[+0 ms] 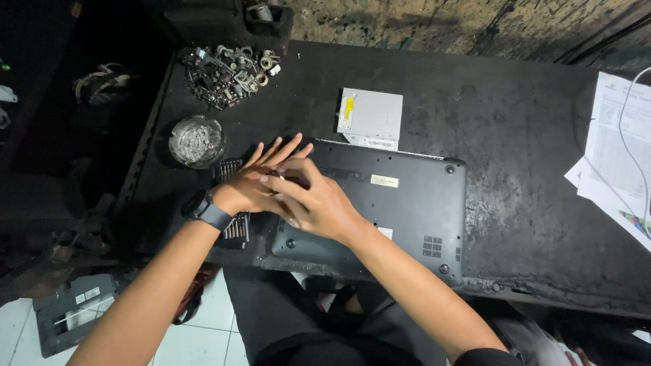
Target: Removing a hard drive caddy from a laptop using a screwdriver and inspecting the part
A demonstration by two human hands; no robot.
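a dark laptop (pixel 400 210) lies bottom-up on the black tabletop (pixel 515 135), its underside facing the camera, with screws showing at its corners, small vent grilles near the right front edge and a pale sticker near the middle. both hands meet over the laptop's left end.

the left hand (pixel 261 179) lies flat with its fingers spread wide and straight, pointing away towards the far edge, and grips nothing; a dark watch (pixel 203 209) sits on its wrist. the right hand (pixel 312 200) crosses over it from the right, fingers loosely bent and pressed on the back of the left hand and on the laptop's left edge. whether it pinches some small thing beneath its fingers cannot be told, as the fingertips are hidden.

just left of the hands, partly under the left wrist, lies a ribbed metal part (pixel 232 203) with rows of fins. beyond it stands a round glass ashtray (pixel 196 141), and farther back a heap of screws and small metal parts (pixel 227 71). a flat silver optical drive (pixel 369 116) rests just behind the laptop's far edge. printed paper sheets (pixel 614 149) lie at the tabletop's right end, with a thin white cable (pixel 630 146) running over them.
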